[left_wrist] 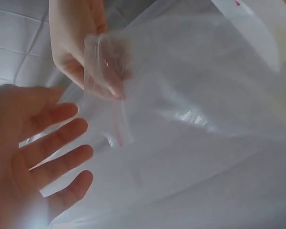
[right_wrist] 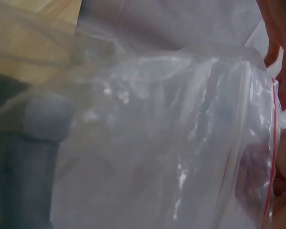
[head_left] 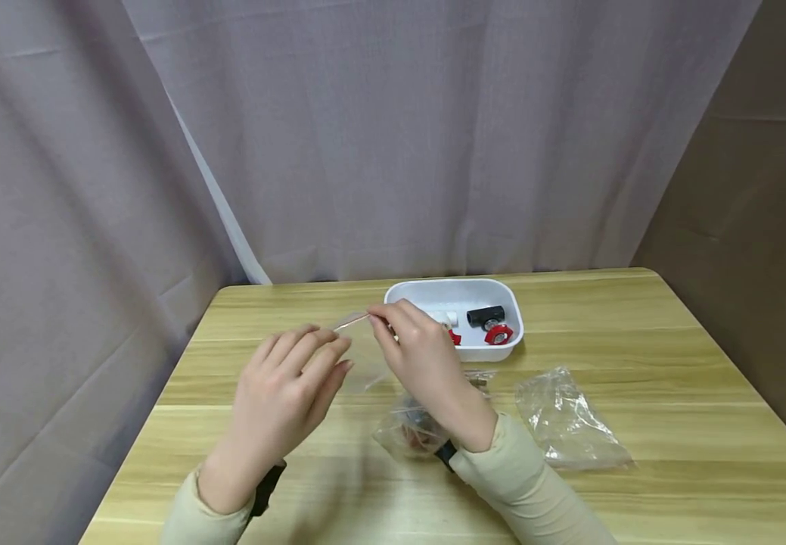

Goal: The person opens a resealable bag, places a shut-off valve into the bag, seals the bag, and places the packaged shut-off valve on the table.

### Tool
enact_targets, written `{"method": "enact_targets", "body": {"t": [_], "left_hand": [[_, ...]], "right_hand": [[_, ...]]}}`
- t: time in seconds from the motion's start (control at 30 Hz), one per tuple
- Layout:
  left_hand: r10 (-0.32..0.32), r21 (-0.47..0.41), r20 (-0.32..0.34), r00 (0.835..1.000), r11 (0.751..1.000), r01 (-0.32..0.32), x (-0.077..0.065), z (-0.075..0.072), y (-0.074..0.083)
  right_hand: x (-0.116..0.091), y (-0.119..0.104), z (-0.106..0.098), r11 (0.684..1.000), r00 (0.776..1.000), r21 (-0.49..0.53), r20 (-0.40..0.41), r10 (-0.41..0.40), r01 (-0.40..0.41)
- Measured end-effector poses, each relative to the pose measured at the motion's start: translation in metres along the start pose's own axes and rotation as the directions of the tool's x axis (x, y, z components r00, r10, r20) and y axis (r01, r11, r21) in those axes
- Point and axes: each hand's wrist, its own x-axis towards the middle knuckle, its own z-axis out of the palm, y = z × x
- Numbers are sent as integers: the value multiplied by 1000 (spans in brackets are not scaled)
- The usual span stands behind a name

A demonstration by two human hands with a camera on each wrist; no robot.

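Plastic bag [right_wrist: 171, 129], red-lined edge pinched in grip of right hand [head_left: 423, 352]; left hand [head_left: 280, 390] just beside, grip apart

Cannot read any text, label, brand, number or sign in the head view or in either wrist view. On the clear bag [right_wrist: 181, 119], can make out only a red line [right_wrist: 275, 124] along the mouth, with no legible lettering beside it. In the white tray [head_left: 450, 353], can see a pale hub on the red handwheel [head_left: 498, 334], but too small to tell whether marked; likewise cannot pick out readable print on the flat bag [head_left: 570, 428] lying on the desk [head_left: 692, 424].
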Motion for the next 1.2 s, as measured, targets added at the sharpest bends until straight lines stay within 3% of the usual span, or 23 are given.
{"method": "enact_targets", "body": {"t": [0.13, 0.27, 0.57, 0.73, 1.2], "left_hand": [[-55, -6, 112, 992, 998, 56, 11, 2, -11], [-50, -18, 198, 979, 998, 55, 14, 9, -19], [-63, -41, 188, 980, 997, 72, 9, 19, -23], [-79, -48, 195, 978, 995, 89, 5, 21, -25], [-156, -52, 171, 973, 985, 167, -8, 32, -19]], "right_hand": [[-1, -2, 0, 999, 999, -1, 25, -33, 33], [-1, -5, -1, 998, 997, 17, 53, -63, 62], [-4, -2, -3, 995, 984, 63, 159, -83, 74], [0, 4, -11, 994, 983, 98, 171, -72, 56], [39, 54, -84, 1000, 997, -3, 69, 25, -25]]}}
